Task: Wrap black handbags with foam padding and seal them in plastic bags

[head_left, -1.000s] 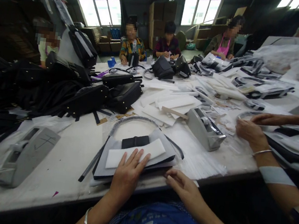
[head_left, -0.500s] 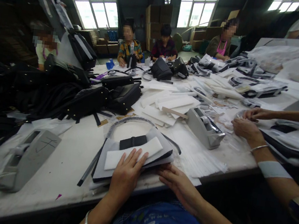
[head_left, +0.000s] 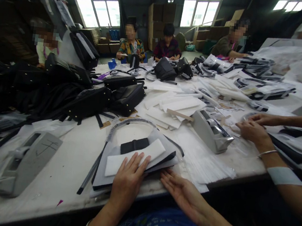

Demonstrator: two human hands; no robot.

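On a white pad, left hand lies flat, ungripping; right hand, uncurled, seems empty

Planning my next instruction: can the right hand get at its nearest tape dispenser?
Probably yes: between the right hand and that tape dispenser, only low, flat white sheets seem to lie.

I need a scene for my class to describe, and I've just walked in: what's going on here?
At a worktable, the camera wearer's left hand rests open on a white strip atop a pale-covered black bundle. The open right hand is at the bundle's near right edge; whether it touches is unclear. A co-worker's hands meet at the right, over something too small to make out. Grey tape dispensers sit either side; black bags are heaped at left.
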